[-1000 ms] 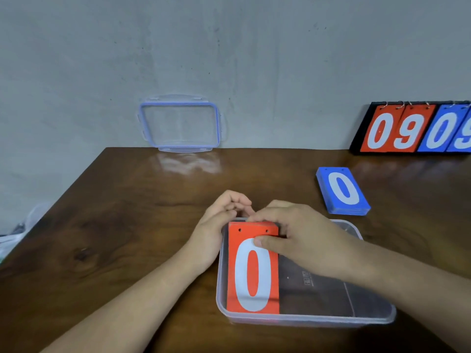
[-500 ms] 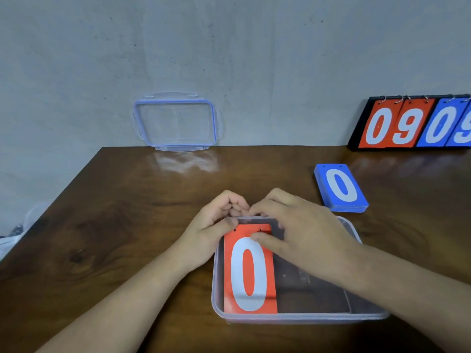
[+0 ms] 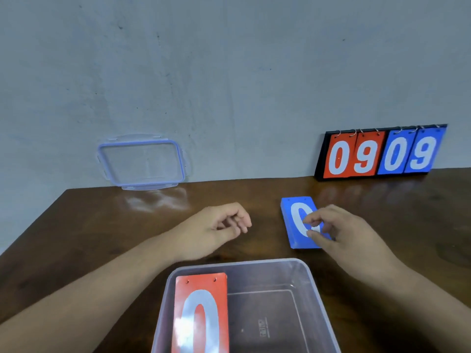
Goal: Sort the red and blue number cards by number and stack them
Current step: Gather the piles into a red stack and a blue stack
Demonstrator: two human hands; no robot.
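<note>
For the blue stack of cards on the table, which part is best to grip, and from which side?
I would grip the blue stack across its two long edges, coming from above on its right side. It lies flat on the table, thick enough to pinch, and the right hand hovers over that side.

Container (image 3: pixel 239 262) nearest; tabletop (image 3: pixel 102 238) leftward seemingly open
</note>
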